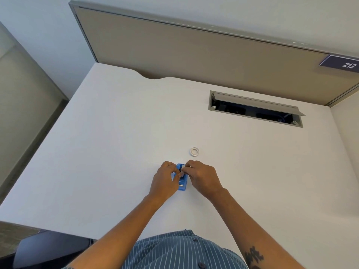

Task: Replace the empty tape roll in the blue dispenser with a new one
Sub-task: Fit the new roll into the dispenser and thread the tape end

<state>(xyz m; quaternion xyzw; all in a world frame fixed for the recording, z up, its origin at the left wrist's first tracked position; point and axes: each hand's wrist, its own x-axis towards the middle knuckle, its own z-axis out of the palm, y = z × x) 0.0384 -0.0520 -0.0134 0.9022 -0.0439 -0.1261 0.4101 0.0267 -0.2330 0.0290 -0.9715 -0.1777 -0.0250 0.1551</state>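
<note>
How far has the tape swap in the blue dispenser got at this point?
Looks mid-job. One roll already lies loose on the desk, beyond the blue dispenser; whether it is the empty or the new one, I cannot tell. In hand: left hand and right hand work at the dispenser's top. Seating the roll and finishing remain.

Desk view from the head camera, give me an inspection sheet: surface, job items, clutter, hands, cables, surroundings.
Surface: white desk, bare apart from the job's things.
Job's things: blue dispenser lies flat on the desk between both hands; a small white ring, which looks like a tape core or roll, lies apart beyond it.
Clutter: nothing seen.
Grippers: left hand and right hand both pinch at the dispenser's top, a small white piece between the fingers; what it is cannot be told.
Cables: a dark cable or two inside the open cable tray, indistinct.
Surroundings: beige partition with sign 212; dark chair at lower left.
</note>
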